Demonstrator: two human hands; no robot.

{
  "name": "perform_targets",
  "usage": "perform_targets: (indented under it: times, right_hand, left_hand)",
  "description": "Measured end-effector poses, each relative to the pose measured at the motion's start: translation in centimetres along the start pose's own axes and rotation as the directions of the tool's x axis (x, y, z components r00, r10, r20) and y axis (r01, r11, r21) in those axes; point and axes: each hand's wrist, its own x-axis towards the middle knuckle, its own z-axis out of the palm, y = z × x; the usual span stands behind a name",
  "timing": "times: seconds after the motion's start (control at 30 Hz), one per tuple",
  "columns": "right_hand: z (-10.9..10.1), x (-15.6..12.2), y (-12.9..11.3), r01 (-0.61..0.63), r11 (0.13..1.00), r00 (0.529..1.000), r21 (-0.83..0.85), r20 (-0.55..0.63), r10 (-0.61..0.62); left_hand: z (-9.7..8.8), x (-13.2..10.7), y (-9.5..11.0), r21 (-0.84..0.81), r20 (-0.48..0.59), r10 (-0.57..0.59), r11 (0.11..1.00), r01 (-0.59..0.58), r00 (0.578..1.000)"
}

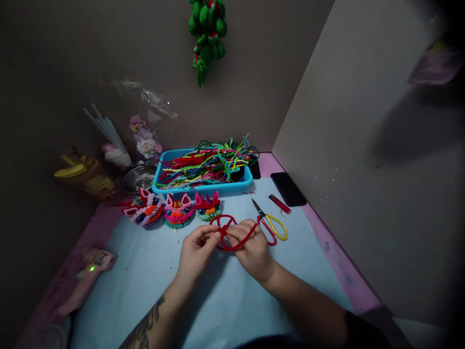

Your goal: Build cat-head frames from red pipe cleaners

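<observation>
Between my hands is a red pipe-cleaner frame [224, 232], bent into a round wheel with spokes meeting in the middle. My left hand [199, 247] pinches it at the left, near the hub. On the other side my right hand [251, 246] has its fingers closed on the frame, and a loose red strand curves up across those fingers. Just right of that hand lie scissors [271, 224] with one yellow and one red handle. Beyond the hands sit three fuzzy pipe-cleaner animal heads: a lilac one [147, 211], a pink one [178, 211] and a red one [208, 205].
A blue tray [203, 190] heaped with coloured pipe cleaners stands at the back. A black phone [288, 189] and a red lighter [280, 204] lie at right. At left rest a pink glue gun [87, 281] with a green light and a metal bowl [140, 178]. Walls rise behind and right.
</observation>
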Motion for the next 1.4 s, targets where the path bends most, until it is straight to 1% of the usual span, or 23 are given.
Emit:
perform_targets:
  times: [0.1,0.27,0.37,0.43,0.53,0.63,0.7,0.8,0.87,0.93,1.03,1.2,1.33,1.37,1.4]
  right_hand:
    - [-0.1,0.3,-0.3,0.001,1.000,1.000,-0.016,0.011,-0.001]
    - [0.2,0.2,-0.3,-0.074,0.997,0.993,-0.004,0.092,0.074]
    - [0.4,-0.1,-0.2,-0.125,0.992,0.987,-0.006,0.101,0.125]
    - [0.4,0.0,-0.3,-0.166,0.986,0.982,0.008,0.094,0.165]
    - [-0.1,0.3,-0.5,-0.202,0.978,0.977,0.055,0.075,0.198]
    - [-0.7,0.5,-0.8,-0.143,0.978,0.989,0.152,0.072,0.133]
    - [-0.9,0.5,-0.9,-0.115,0.966,0.990,0.230,0.112,0.091]
    - [-0.7,0.3,-0.8,-0.143,0.930,0.976,0.339,0.202,0.076]
    - [-0.5,0.2,-0.7,-0.149,0.901,0.972,0.406,0.227,0.058]
    - [-0.4,0.2,-0.7,-0.118,0.881,0.976,0.458,0.216,0.018]
    - [-0.7,0.5,-1.1,-0.025,0.863,0.981,0.505,0.177,-0.075]
    - [-1.6,0.9,-1.9,0.077,0.827,0.966,0.557,0.162,-0.199]
    - [-2.2,1.3,-2.1,0.131,0.756,0.946,0.641,0.147,-0.289]
    - [-2.2,1.3,-2.0,0.139,0.752,0.944,0.644,0.143,-0.297]
    - [-2.2,1.3,-1.9,0.140,0.766,0.947,0.628,0.141,-0.288]
  left_hand:
    - [0.1,-0.2,-0.1,0.095,-0.023,0.078,0.993,-0.076,0.997]
    - [0.1,-0.3,-0.1,0.188,0.013,0.117,0.975,-0.117,0.993]
    - [0.1,-0.3,-0.1,0.234,0.019,0.144,0.961,-0.144,0.989]
    - [0.0,-0.3,-0.1,0.234,0.019,0.147,0.961,-0.148,0.989]
    - [-0.2,-0.1,-0.2,0.179,-0.002,0.137,0.975,-0.134,0.991]
    - [-0.3,0.1,-0.1,0.088,-0.039,0.102,0.991,-0.098,0.994]
    - [-0.4,0.2,-0.1,0.038,-0.055,0.081,0.996,-0.079,0.995]
    - [-0.5,0.3,-0.1,0.012,-0.068,0.079,0.997,-0.078,0.995]
    - [-0.6,0.4,-0.3,0.022,-0.079,0.094,0.995,-0.093,0.992]
    - [-0.8,0.5,-0.5,0.044,-0.097,0.119,0.992,-0.115,0.988]
    - [-1.2,0.7,-0.8,0.082,-0.124,0.156,0.986,-0.146,0.980]
    - [-1.3,0.8,-0.8,0.131,-0.154,0.202,0.974,-0.183,0.967]
    - [-1.1,0.8,-0.8,0.121,-0.162,0.196,0.977,-0.178,0.967]
    - [-1.1,0.9,-0.8,0.109,-0.156,0.186,0.979,-0.170,0.970]
    - [-1.1,0.9,-0.8,0.095,-0.145,0.171,0.983,-0.159,0.974]
